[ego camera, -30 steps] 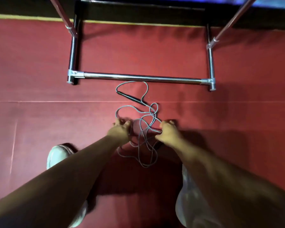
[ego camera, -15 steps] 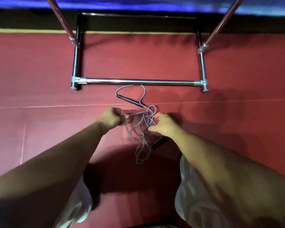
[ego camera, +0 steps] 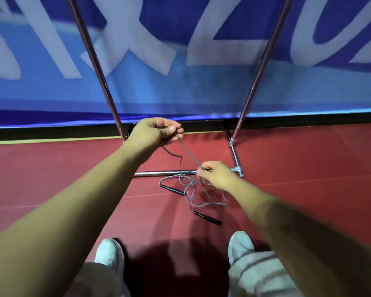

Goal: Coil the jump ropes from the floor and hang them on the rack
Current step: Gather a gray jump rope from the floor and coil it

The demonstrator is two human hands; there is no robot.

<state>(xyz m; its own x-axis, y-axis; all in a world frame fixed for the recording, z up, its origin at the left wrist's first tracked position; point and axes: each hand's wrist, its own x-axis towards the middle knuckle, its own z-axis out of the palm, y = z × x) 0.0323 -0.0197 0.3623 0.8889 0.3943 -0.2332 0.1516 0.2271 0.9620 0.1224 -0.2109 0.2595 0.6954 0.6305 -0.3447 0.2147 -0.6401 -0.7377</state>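
Feet: your shoes (ego camera: 110,252) stand apart on the red floor (ego camera: 51,179), toes toward the rope.
Near handle: a thin black near handle (ego camera: 208,218) lies flat on the floor just ahead of your right shoe.
Rope: the jump rope (ego camera: 190,152) is a thin grey cord. Most of it is a loose tangle (ego camera: 192,189) hanging and pooling on the floor below your right hand.
Far handle: the black far handle (ego camera: 172,189) lies at the left edge of the tangle, close to the rack's base bar.
Right hand: your right hand (ego camera: 216,174) pinches the cord between thumb and fingertips, low, over the tangle.
Left hand: your left hand (ego camera: 156,132) is raised higher and farther out, fingers curled, pinching the same cord. The stretch between your hands runs straight.
Handling: judge it light, limp and rather slick. It will kink and snag on its own crossings, and the handles will swing as end weights.
Where to hold: I would hold one handle in one hand, then feed cord with the other into even loops, so that crossings fall open instead of tightening.
Rack: the rack (ego camera: 159,173) has its chrome base bar on the floor just past the tangle. Its two uprights (ego camera: 94,61) rise out of view, so the hanging bar is not visible.
Backdrop: a blue banner (ego camera: 180,86) with blurred white letters stands behind the rack.
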